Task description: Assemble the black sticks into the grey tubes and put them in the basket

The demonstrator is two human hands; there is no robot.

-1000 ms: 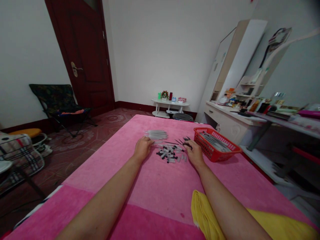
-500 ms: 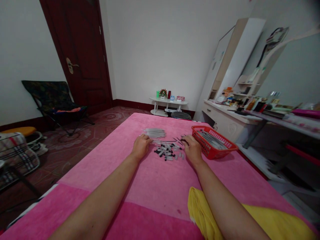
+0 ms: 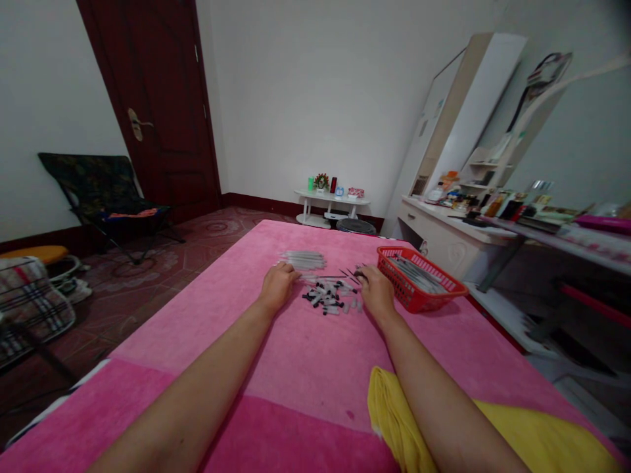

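On the pink cloth [image 3: 300,355] lies a small heap of black-and-white caps [image 3: 329,296]. Behind it sits a row of clear tubes [image 3: 303,259] and some thin black sticks [image 3: 345,273]. My left hand [image 3: 277,286] rests at the heap's left edge, fingers curled near the clear tubes; what it holds, if anything, is hidden. My right hand [image 3: 374,292] lies at the heap's right edge, fingers closed around the thin black sticks.
A red basket [image 3: 419,278] holding several pens stands right of my right hand. A yellow cloth [image 3: 497,433] lies at the near right. A white dresser [image 3: 453,230] with bottles is further right; a dark chair [image 3: 98,197] and door [image 3: 152,105] stand left.
The camera view shifted slightly; both hands stay at the heap almost unmoved, the right one edging a little toward the black sticks.
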